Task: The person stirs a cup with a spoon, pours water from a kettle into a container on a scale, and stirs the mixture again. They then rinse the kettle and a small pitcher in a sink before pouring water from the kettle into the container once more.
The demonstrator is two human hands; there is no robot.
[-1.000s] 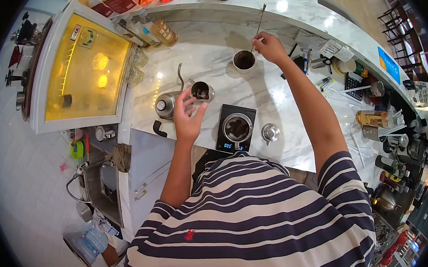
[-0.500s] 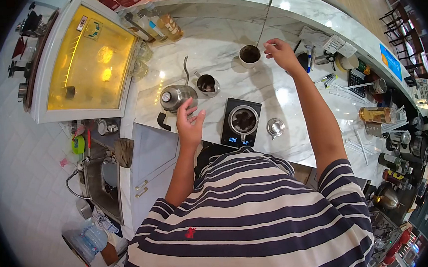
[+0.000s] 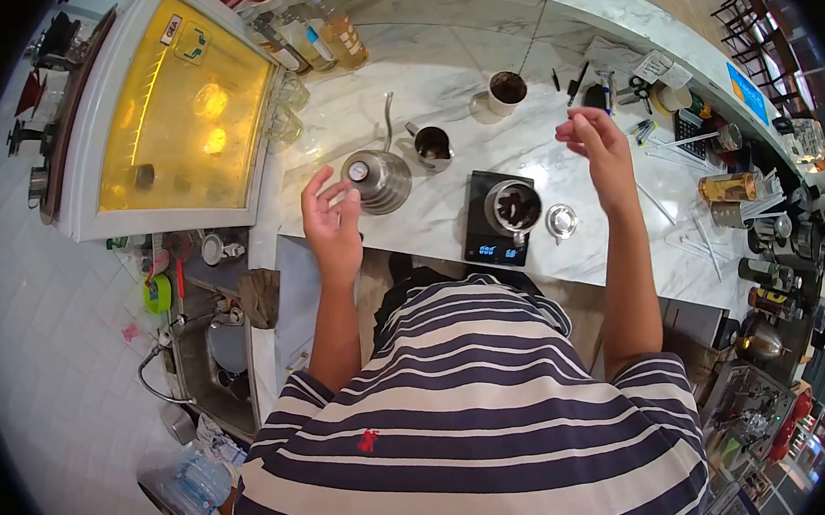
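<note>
Both hands were up and empty over the white marble tabletop (image 3: 447, 198): the left hand (image 3: 332, 223) hung open with fingers loosely curled at centre left of the frame, just beside the silver gooseneck kettle (image 3: 375, 176), and the right hand (image 3: 594, 138) floated open-palmed at upper right of centre, gripping nothing. The white cup of dark coffee (image 3: 506, 88) stood at the top of the frame with the long thin metal stirring spoon (image 3: 535, 27) leaning in it, well apart from either hand. Between the hands sat the black digital scale (image 3: 496, 223) carrying a round steel filter of dark grounds (image 3: 514, 205), with a small steel pitcher (image 3: 431, 145) just above and left of it and a small steel lid (image 3: 561, 221) to its right. To do this well, I'd judge, the hands should come in slowly and low, clear of that tall spoon handle, so nothing tips. Half a second earlier the right hand was at the cup, pinching the spoon; now it had let go and pulled back, and the left had lifted off near the kettle.
</note>
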